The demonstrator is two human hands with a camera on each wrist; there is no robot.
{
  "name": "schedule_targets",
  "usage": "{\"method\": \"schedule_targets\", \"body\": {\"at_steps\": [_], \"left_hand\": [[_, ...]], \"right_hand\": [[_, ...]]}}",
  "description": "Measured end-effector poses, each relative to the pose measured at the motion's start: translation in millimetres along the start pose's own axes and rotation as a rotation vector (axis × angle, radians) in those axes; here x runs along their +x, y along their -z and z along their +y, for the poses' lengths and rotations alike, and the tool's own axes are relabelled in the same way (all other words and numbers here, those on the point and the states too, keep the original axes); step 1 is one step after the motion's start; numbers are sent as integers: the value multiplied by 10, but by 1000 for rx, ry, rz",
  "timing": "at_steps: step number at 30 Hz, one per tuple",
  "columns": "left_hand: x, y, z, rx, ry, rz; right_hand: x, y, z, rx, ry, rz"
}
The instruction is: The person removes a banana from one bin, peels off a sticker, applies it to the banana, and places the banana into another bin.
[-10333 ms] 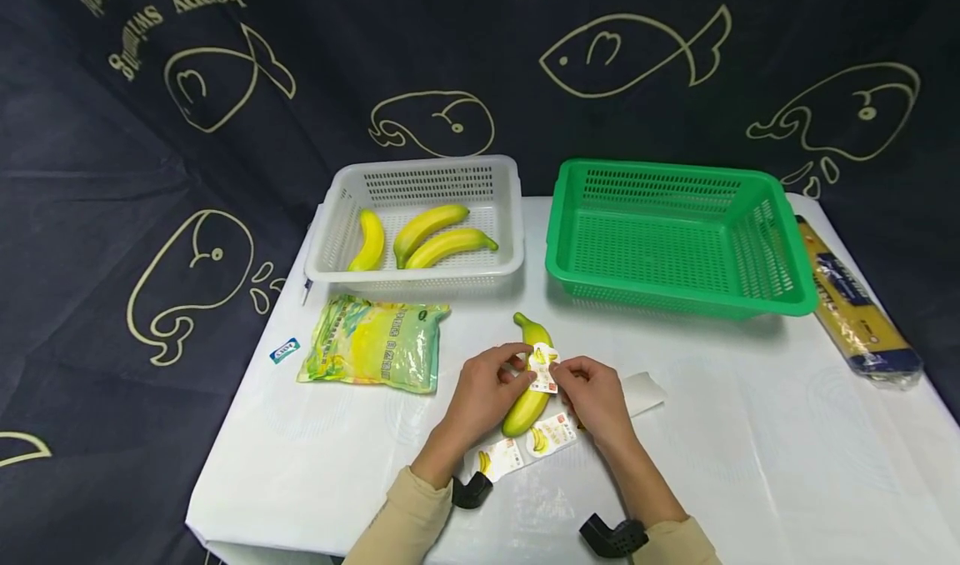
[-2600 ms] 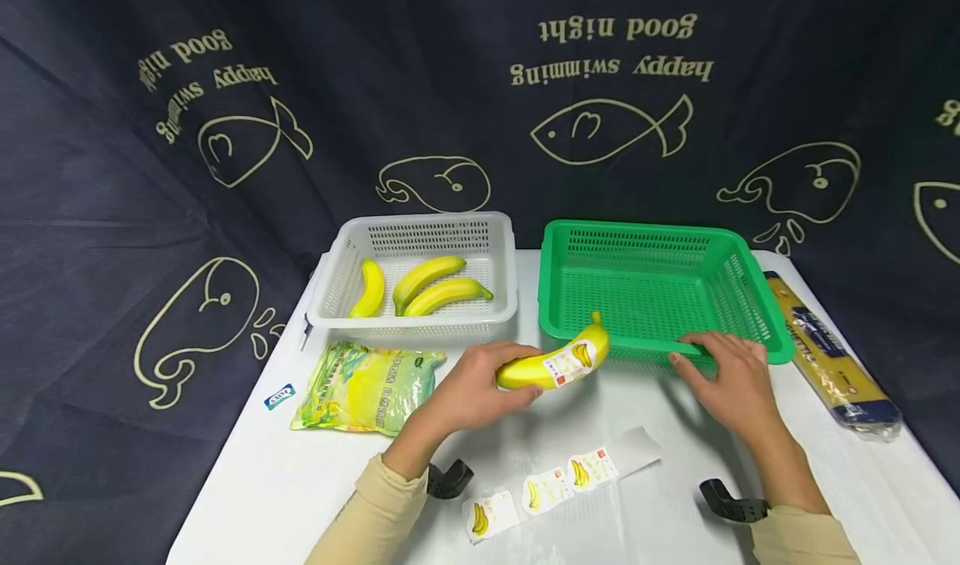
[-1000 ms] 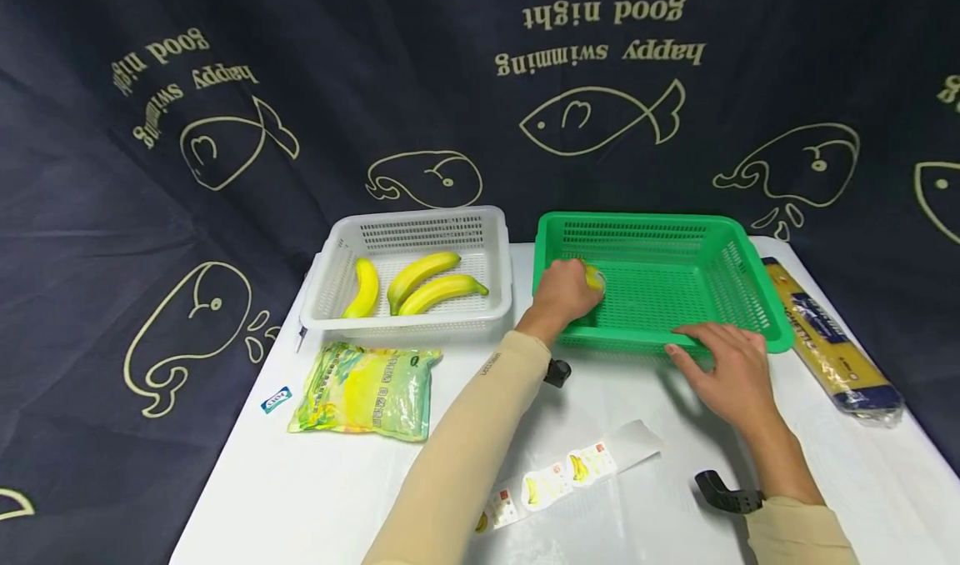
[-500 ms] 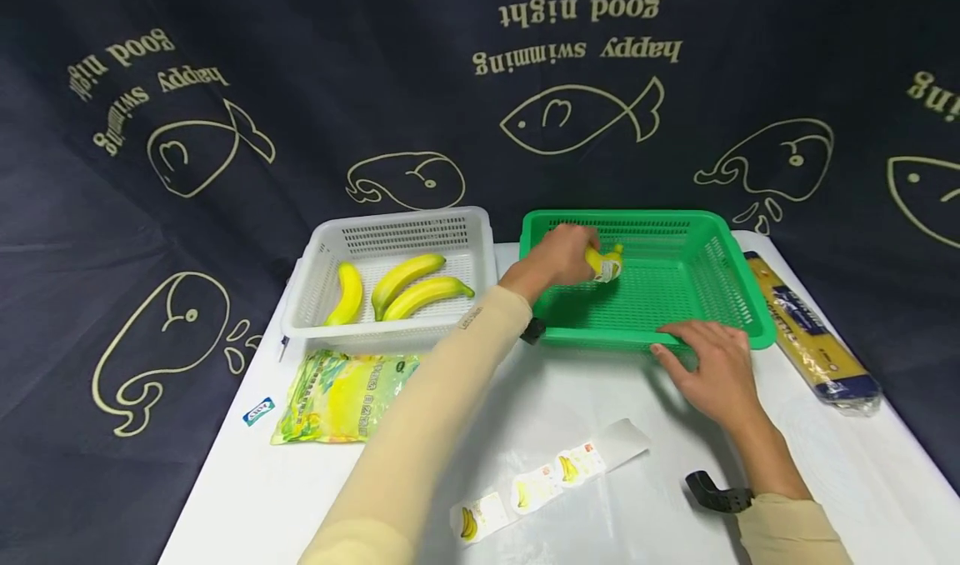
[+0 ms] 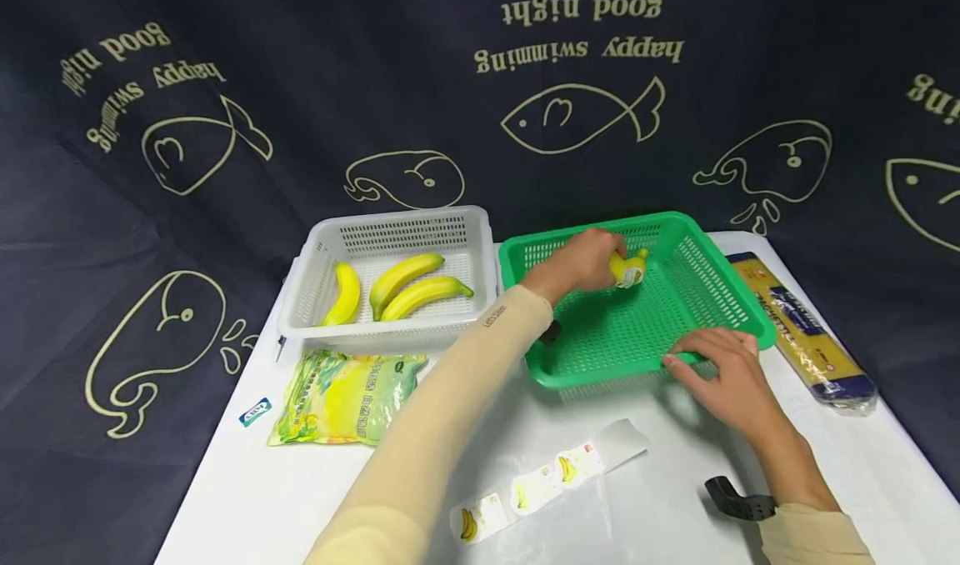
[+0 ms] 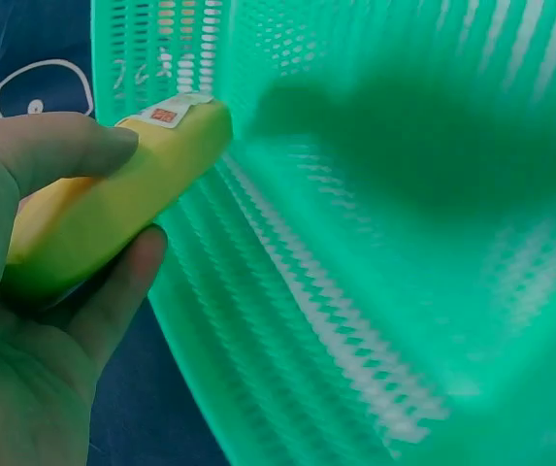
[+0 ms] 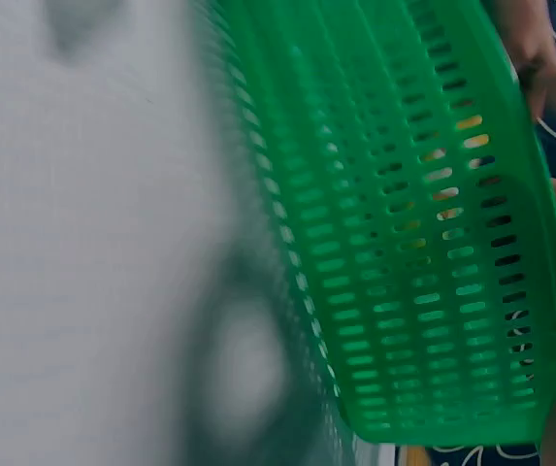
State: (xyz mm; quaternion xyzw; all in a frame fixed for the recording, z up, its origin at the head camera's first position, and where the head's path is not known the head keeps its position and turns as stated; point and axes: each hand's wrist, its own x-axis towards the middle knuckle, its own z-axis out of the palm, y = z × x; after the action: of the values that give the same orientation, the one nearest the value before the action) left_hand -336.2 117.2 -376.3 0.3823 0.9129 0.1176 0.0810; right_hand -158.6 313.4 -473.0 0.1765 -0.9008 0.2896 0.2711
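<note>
Left grip (image 5: 596, 258) grasps curved yellow banana (image 6: 132, 194), right grip (image 5: 723, 365) holds green perforated plastic basket (image 5: 592, 375); scraping its wall could peel white paper label (image 6: 164, 115).

Left arm (image 5: 450, 398) outstretched, left fingers (image 6: 74, 150) curled; right arm (image 5: 789, 458) nearer, right fingers (image 5: 722, 342) bent.

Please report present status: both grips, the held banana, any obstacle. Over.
Left grip holds labelled banana inside green basket. Right grip holds basket's near rim. No obstacle seen around banana; contact with basket bottom unclear.
</note>
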Motion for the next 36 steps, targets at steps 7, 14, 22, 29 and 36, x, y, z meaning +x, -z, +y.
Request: {"method": "schedule_targets", "body": {"at_steps": [7,14,22,29,36], "left_hand": [[-14,-102,-14,29,27,-32],[-26,-246,-81,-10,93,-38],[-65,-299,-92,-62,93,-20],[-97,-441,-129,-29,126,-38],[-117,-536,-192,-8,146,-45]], "right_hand": [[-103,48,106,-11,8,64],[-65,-19,80,-26,34,120],[-51,-42,95,-55,39,127],[-44,-21,79,-66,27,119],[-42,-27,53,-46,6,128]]}}
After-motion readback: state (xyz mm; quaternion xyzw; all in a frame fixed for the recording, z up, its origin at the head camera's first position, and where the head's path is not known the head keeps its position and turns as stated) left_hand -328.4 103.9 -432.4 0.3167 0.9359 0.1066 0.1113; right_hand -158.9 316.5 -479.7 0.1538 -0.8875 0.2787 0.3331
